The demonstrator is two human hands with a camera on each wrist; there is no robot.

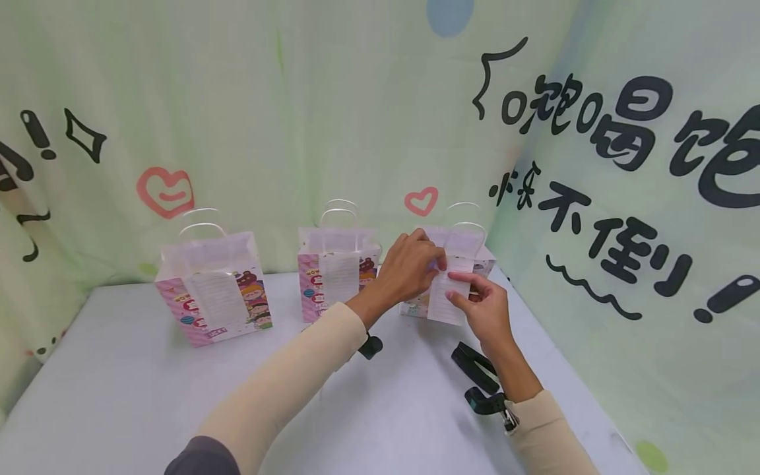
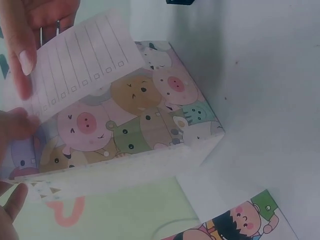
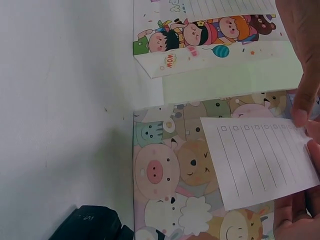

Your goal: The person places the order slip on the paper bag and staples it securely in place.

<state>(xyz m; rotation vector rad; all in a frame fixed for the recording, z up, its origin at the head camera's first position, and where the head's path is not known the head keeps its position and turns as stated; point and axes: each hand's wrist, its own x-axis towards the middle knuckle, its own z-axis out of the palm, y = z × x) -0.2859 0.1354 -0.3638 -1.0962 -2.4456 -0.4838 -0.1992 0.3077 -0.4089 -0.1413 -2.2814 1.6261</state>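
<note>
A white sheet of lined paper with small checkboxes (image 1: 446,302) lies in front of the rightmost gift bag (image 2: 140,130), which is printed with pigs and other cartoon animals. At the sheet's upper left, my left hand (image 1: 408,267) pinches it near the bag's top. My right hand (image 1: 489,316) pinches the sheet's right edge, its thumb on the front. The sheet's lower end stands away from the bag in the left wrist view. Fingers hide the sheet's top end. On the table below the hands lies a black stapler (image 1: 474,366).
Two more gift bags stand in a row: a middle one (image 1: 311,290) and a left one (image 1: 178,300), each with a lined sheet on its front. All have white loop handles. The white table (image 1: 119,382) meets a printed curtain (image 1: 249,132) behind.
</note>
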